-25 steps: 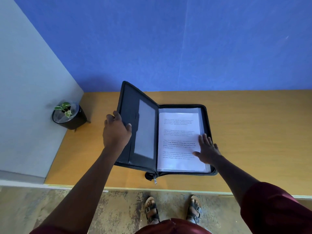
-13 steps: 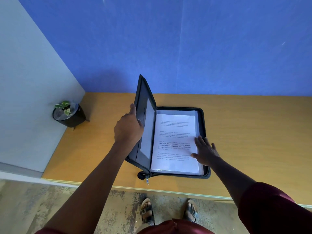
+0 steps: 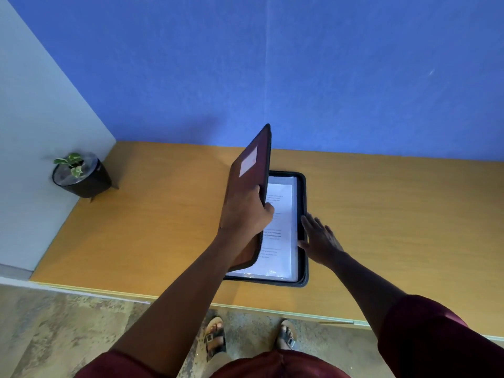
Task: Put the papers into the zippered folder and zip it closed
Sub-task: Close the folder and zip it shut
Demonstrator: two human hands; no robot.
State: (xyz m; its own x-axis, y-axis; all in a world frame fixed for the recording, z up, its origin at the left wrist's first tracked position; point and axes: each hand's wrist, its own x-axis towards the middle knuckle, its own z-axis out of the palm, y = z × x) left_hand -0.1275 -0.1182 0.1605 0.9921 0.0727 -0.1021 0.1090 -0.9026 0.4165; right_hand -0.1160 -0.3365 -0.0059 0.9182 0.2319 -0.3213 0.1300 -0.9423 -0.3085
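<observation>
Head view, step in hand: closing the folder (image 3: 301, 219). The papers (image 3: 281, 236) already lie in its lower half; the cover (image 3: 251, 170) stands past upright, tilted over them. Zipping is not yet begun.

Head view, folder position: on the counter (image 3: 395, 214), near the front edge, about midway along it.

Head view, left hand (image 3: 245, 214): holds the free edge of the cover, fingers (image 3: 268, 207) curled round it, thumb on the outer face.

Head view, right hand (image 3: 320, 238): fingers straight and spread, holding nothing, touching the right rim of the lower half, just off the papers.

Head view, next move (judgement): lower the cover flat, align both zipper edges, then find the zipper pull, which is not visible here, and run it round the rim. The right hand must clear the rim first.

Head view, risk (judgement): a sheet corner may catch in the zipper teeth.

Head view, writing: printed paragraphs on the top sheet, too small to read. Pale label (image 3: 248, 165) on the cover, nothing legible. No brand seen.

Head view, other: potted plant (image 3: 79, 173) at the far left corner.
</observation>
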